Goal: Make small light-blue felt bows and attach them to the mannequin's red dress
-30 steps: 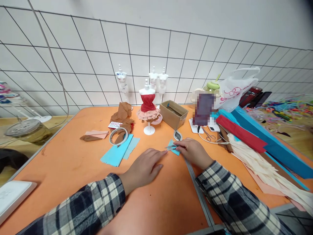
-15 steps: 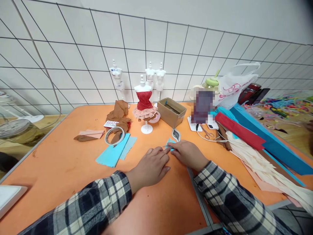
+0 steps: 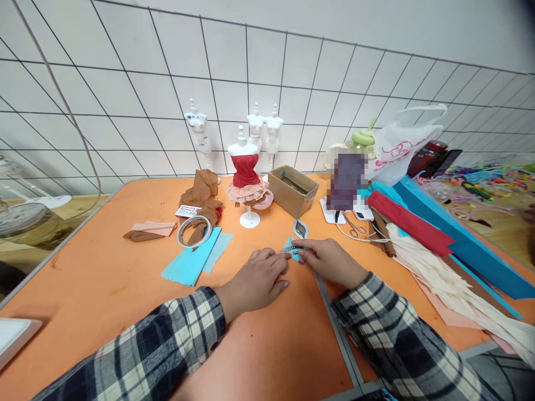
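A small piece of light blue crepe paper (image 3: 289, 243) lies on the orange tabletop in front of me. My left hand (image 3: 259, 278) lies flat, palm down, with its fingertips at the left edge of this piece. Pinched in my right hand (image 3: 332, 262) is a thin dark two-armed tool with pale dots, which looks like tweezers (image 3: 294, 247). The arms stand slightly apart over the blue piece, their tips pointing left. Behind my right hand lies a grey looped object (image 3: 300, 228) with a dark middle, its kind unclear.
Ahead stands a small dress form (image 3: 246, 170) in a red top and pink ruffled skirt, beside a cardboard box (image 3: 293, 191). To the left lie a tape roll (image 3: 180, 234), blue paper (image 3: 188, 264) and brown paper (image 3: 204, 186). Scissors (image 3: 356, 229) and cream strips (image 3: 430, 273) lie right.
My right hand has shifted slightly to the right, and the arms of the tweezers show more apart. More of the small blue piece shows. My left hand stays nearly in place.
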A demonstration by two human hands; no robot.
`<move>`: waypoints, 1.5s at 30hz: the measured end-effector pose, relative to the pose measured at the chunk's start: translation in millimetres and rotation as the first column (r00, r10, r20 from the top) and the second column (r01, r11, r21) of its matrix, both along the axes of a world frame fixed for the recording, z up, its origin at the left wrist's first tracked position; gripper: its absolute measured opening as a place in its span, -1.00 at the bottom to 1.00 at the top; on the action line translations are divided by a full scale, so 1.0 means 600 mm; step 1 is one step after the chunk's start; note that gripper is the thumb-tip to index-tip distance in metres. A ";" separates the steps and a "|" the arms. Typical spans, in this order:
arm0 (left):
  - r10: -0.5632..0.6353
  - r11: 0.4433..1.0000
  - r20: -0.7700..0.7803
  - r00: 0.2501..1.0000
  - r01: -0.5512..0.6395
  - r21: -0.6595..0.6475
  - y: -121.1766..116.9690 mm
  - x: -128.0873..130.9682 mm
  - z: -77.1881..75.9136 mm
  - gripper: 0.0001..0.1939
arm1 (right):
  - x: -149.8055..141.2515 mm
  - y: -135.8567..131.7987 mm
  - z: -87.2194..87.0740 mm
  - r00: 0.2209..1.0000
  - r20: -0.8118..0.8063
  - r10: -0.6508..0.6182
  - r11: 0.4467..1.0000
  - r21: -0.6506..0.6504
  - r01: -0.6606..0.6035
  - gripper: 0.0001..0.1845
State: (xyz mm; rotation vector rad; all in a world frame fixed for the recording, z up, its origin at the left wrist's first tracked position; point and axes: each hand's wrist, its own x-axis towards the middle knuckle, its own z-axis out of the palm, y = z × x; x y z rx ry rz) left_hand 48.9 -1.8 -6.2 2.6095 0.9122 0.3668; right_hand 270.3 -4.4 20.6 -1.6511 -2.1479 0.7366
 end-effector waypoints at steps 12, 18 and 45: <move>0.097 0.981 0.234 0.967 -0.054 -0.186 0.014 -0.012 -0.006 -0.98 | 0.017 0.022 -0.028 0.999 0.042 0.000 0.973 0.232 -0.010 -0.74; 0.151 0.966 0.283 0.947 -0.080 -0.247 0.018 -0.014 -0.008 -0.88 | 0.003 0.024 -0.051 0.965 0.230 0.129 0.954 0.236 -0.184 -0.69; 0.222 0.953 0.252 0.942 -0.155 -0.259 0.022 -0.013 -0.009 -0.88 | -0.024 0.010 -0.050 0.928 0.316 0.196 0.915 0.282 -0.289 -0.68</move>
